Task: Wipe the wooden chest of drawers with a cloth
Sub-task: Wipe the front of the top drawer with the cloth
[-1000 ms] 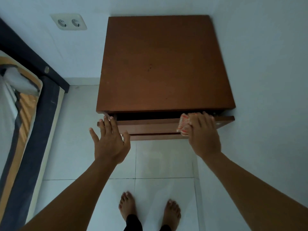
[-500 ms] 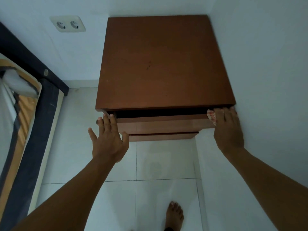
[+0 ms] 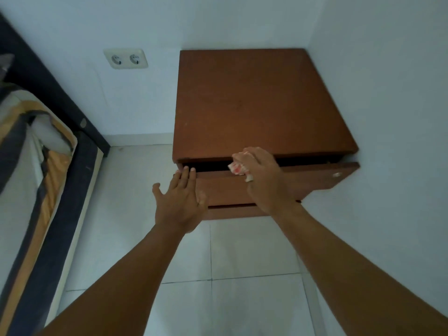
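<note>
The right hand point(image 3: 265, 180) presses a bunched red-and-white cloth point(image 3: 238, 166) under its fingers onto the pulled-out top drawer's point(image 3: 315, 179) upper edge, its inside too dark to read, while the left hand point(image 3: 180, 202), fingers spread flat, touches the drawer's left corner.

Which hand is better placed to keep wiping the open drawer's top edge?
Right: the right hand already presses the cloth on the drawer edge. The left hand lies flat, empty, bracing its left corner.

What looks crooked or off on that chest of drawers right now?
The top drawer sits askew: its right end juts out from under the chest top further than its left end, leaving a dark gap. The right hand presses the cloth on its upper edge; the left hand braces the left end.
</note>
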